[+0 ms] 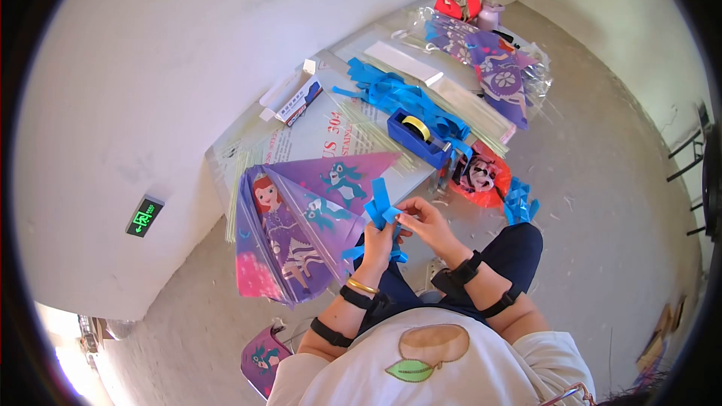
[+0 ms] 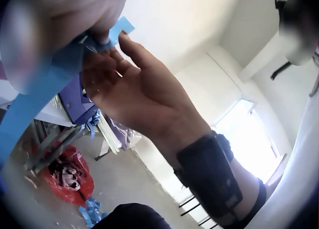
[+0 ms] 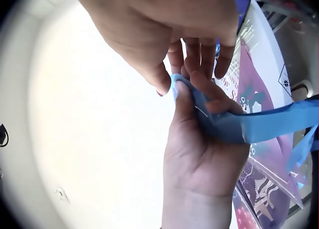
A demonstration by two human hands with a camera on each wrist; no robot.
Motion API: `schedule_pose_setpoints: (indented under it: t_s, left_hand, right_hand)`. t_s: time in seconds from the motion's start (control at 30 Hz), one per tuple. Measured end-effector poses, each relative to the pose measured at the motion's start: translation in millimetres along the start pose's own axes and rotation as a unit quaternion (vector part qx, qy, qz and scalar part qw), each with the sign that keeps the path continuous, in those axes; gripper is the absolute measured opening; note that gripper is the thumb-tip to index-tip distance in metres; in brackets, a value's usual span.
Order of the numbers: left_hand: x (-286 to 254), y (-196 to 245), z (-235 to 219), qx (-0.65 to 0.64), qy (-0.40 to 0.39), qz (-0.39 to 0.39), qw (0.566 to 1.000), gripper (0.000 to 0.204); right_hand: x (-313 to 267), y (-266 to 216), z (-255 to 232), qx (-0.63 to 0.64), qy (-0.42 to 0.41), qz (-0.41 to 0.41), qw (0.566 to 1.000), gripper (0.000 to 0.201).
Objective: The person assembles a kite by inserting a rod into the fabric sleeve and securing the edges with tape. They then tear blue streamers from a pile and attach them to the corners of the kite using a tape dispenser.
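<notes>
A blue plastic strip [image 1: 382, 195] is bunched in my left hand [image 1: 377, 246], thumb laid along it. In the right wrist view the strip [image 3: 266, 125] trails away from that palm, past the fingers. My right hand [image 1: 432, 227] comes in from the other side and pinches a short end of the strip between thumb and fingertips, close to the left thumb. More blue strip hangs below the left hand in the head view. Just left of the hands lies a purple kite-like sheet [image 1: 289, 237] printed with a red-haired princess figure, on the table's near end.
On the table [image 1: 301, 143] sit a blue tape dispenser [image 1: 418, 137], a heap of blue strips [image 1: 402, 98], an opened box [image 1: 293, 98] and thin pale rods [image 1: 241, 165]. Farther back are more printed sheets [image 1: 500, 75]. A red bag [image 1: 481, 174] stands beside the table's right edge.
</notes>
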State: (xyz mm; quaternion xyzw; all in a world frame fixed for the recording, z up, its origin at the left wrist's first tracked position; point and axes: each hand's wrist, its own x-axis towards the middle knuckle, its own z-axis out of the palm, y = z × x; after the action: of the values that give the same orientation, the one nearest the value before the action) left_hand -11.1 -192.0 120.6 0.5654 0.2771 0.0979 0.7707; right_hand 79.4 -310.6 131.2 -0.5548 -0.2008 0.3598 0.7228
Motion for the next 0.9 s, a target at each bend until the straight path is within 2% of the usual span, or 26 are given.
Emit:
schedule_pose_setpoints:
  t_s: [0.07, 0.2, 0.3, 0.37, 0.4, 0.43, 0.5, 0.57, 0.6, 0.63, 0.67, 0.7, 0.77, 0.8, 0.9]
  left_hand:
    - [5, -2, -3, -0.033, 0.048, -0.042, 0.997, 0.039]
    - [16, -13, -6, -0.033, 0.048, -0.071, 0.996, 0.041]
    - [32, -23, -10, -0.062, 0.038, -0.085, 0.994, 0.045]
    - [52, -39, -17, -0.077, 0.051, -0.040, 0.995, 0.051]
    - [63, -47, -25, -0.030, 0.088, -0.006, 0.996, 0.053]
    - [73, -48, -34, -0.033, 0.089, -0.010, 0.995, 0.053]
    - [93, -49, -53, -0.020, 0.155, -0.027, 0.987, 0.051]
    - [117, -51, -60, 0.005, 0.170, -0.039, 0.985, 0.047]
    - [128, -46, -59, 0.112, 0.152, 0.015, 0.982, 0.043]
    - [139, -45, -60, 0.218, 0.131, 0.067, 0.965, 0.038]
    - [155, -52, -66, 0.355, 0.109, 0.137, 0.919, 0.029]
    - [161, -50, -64, 0.353, 0.110, 0.132, 0.920, 0.029]
    - [168, -41, -53, 0.571, 0.057, 0.194, 0.796, 0.039]
    - [173, -43, -53, 0.600, 0.036, 0.174, 0.780, 0.053]
    - [177, -48, -50, 0.622, 0.040, 0.141, 0.770, 0.059]
  right_hand:
    - [0, 1, 9, 0.063, 0.008, 0.013, 0.998, 0.017]
    - [17, 31, -2, 0.071, 0.018, 0.046, 0.996, 0.015]
    - [37, 49, -9, 0.050, 0.064, 0.074, 0.994, 0.013]
    - [62, 63, -20, 0.080, 0.145, 0.036, 0.986, 0.011]
    - [76, 70, -28, 0.078, 0.146, 0.042, 0.985, 0.011]
    - [93, 76, -39, 0.067, 0.167, 0.053, 0.982, 0.013]
    - [123, 86, -57, 0.054, 0.189, 0.069, 0.978, 0.014]
    - [149, 94, -70, -0.105, 0.205, 0.095, 0.968, 0.017]
    - [165, 116, -78, -0.142, 0.214, 0.078, 0.963, 0.021]
    - [174, 120, -79, -0.144, 0.213, 0.082, 0.963, 0.021]
    - [182, 126, -77, -0.209, 0.209, 0.065, 0.953, 0.021]
    - [189, 131, -75, -0.274, 0.202, 0.047, 0.939, 0.021]
    - [198, 140, -69, -0.301, 0.219, 0.025, 0.928, 0.021]
    - [199, 141, -65, -0.326, 0.237, 0.001, 0.915, 0.020]
    - [199, 140, -58, -0.361, 0.242, -0.005, 0.901, 0.018]
